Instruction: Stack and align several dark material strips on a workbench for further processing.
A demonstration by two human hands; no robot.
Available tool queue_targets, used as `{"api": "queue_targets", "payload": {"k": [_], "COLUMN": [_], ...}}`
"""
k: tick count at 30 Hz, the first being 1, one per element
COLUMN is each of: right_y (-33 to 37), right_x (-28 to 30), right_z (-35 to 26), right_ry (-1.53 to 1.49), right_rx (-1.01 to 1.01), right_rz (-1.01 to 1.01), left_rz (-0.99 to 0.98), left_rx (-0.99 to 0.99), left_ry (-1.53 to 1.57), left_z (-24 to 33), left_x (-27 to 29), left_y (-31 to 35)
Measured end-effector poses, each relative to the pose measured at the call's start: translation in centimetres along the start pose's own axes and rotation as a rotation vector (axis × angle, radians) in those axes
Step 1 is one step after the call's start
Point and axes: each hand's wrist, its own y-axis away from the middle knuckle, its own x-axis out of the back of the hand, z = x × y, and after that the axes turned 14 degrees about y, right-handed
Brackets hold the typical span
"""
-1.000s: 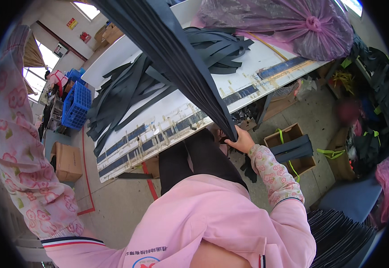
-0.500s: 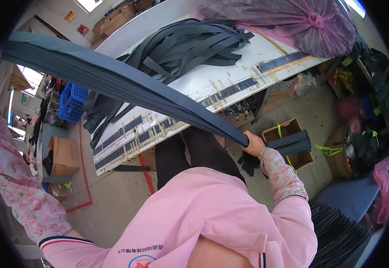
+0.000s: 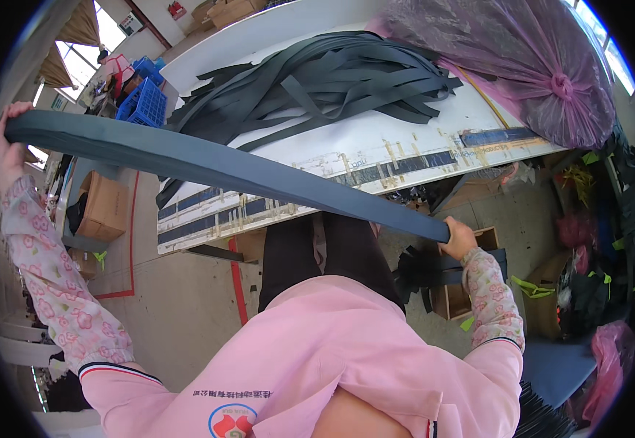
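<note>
A long bundle of dark grey-blue fabric strips (image 3: 222, 166) stretches taut across the view, sloping down from upper left to lower right. Its far-left end is gripped by my left hand (image 3: 12, 142), fingers wrapped at the edge. My right hand (image 3: 460, 237) is closed round the other end, just off the table's front edge; loose dark tails hang below that hand. Behind the bundle, a heap of similar loose strips (image 3: 332, 77) lies spread on the white table (image 3: 303, 139), partly hanging off its left side.
A tied pink plastic bag (image 3: 562, 87) bulges at the table's right end. Below my right hand stands a wooden box (image 3: 451, 301). At left are blue crates (image 3: 142, 104) and a cardboard box (image 3: 103, 206). A blue seat (image 3: 558, 365) is at lower right.
The bundle has been pulled straighter and its strips lie closer together. My left hand has come into view at its end; my right hand has shifted slightly right. The view has turned somewhat.
</note>
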Motion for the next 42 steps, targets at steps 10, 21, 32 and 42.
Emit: {"api": "queue_targets", "payload": {"k": [10,21,32,42], "right_y": [-15.8,-21.5,-23.6,-28.2], "right_x": [14.8,9.7,9.4,3.3], "right_z": [5.5,3.8,-0.2,-43.4], "right_ry": [0.563,0.980,1.405,-0.353], "right_rx": [0.216,0.167,0.032,0.701], "right_rz": [-0.106,-0.468,-0.563,-0.522], "left_rz": [0.354,0.656,0.474,0.527], "left_rx": [-0.546,-0.570,-0.611,-0.666], "left_ry": [0.263,0.358,0.440,0.416], "left_z": [-20.8,-30.4,-31.3,-32.1], "left_x": [33.6,48.4,48.5,47.1], "left_y": [18.0,23.3,22.9,22.7]}}
